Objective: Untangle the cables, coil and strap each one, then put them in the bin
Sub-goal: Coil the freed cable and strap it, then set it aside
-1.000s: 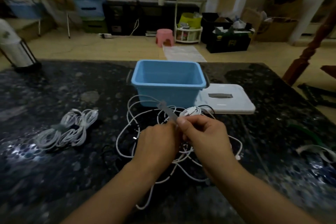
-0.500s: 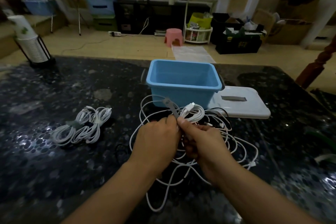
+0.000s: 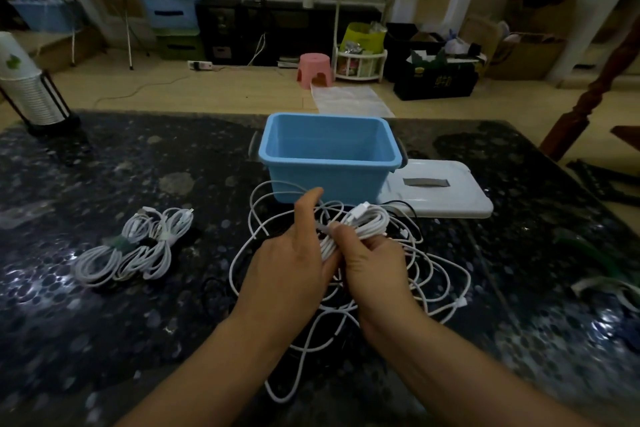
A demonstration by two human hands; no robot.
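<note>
Here, both hands just in front of the blue bin, right hand fingers closed around a white cable coil, left hand fingers loosely curled against it, loose white cables beneath, strapped coils left of the bin, all on the dark desk.

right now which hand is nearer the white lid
Right. The right hand grips the coiled cable just in front of and left of the lid. The left hand sits further left, on the other side of the coil.
</note>
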